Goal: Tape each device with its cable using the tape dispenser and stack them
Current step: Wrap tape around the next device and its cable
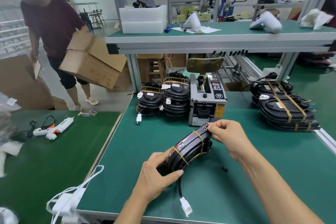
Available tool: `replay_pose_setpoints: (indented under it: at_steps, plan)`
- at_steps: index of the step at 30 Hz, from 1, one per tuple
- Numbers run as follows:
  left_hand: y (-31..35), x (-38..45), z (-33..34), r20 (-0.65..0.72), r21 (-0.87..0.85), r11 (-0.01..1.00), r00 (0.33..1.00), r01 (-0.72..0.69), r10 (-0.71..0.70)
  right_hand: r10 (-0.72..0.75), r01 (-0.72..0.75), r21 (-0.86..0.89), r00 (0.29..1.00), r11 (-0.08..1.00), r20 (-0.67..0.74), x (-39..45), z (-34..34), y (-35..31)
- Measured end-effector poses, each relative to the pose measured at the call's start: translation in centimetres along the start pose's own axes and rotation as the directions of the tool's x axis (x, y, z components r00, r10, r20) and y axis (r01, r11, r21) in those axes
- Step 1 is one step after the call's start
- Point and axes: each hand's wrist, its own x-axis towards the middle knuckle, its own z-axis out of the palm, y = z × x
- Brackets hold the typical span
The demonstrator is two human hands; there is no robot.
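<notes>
Green-matted table (236,178), grey tape dispenser (207,102) at rear. Left hand (156,174) grasps the black oval taped device (189,148) held above the table; right hand (227,135) pinches its upper end.

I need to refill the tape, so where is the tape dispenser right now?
In the head view the tape dispenser stands mid-table, just beyond the held device, with stacks of taped devices to its left.

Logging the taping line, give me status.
Left hand grips black oval device, right hand pinches its top edge. Two amber tape bands on. Grey tape dispenser behind; nothing in the way.
</notes>
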Motion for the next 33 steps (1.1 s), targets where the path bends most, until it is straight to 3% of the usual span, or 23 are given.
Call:
replay_pose_setpoints:
  at_steps: [12,27,30,33]
  plan:
    - [0.11,-0.08,-0.06,0.011,-0.008,1.000,1.000,0.014,-0.013,-0.044,0.043,-0.058,0.999,0.997,-0.014,0.55,-0.20,0.45]
    - [0.05,-0.02,-0.01,0.006,-0.004,1.000,1.000,0.014,-0.014,-0.146,0.099,-0.302,0.979,0.948,-0.140,0.23,0.12,0.10]
    - [-0.03,0.00,0.06,0.006,-0.009,1.000,1.000,0.013,-0.013,-0.155,0.101,-0.298,0.974,0.949,-0.166,0.45,0.09,0.40]
    - [-0.17,-0.01,0.03,0.003,-0.010,1.000,1.000,0.010,-0.009,-0.114,0.084,-0.160,0.976,0.984,-0.188,0.73,0.16,1.00]
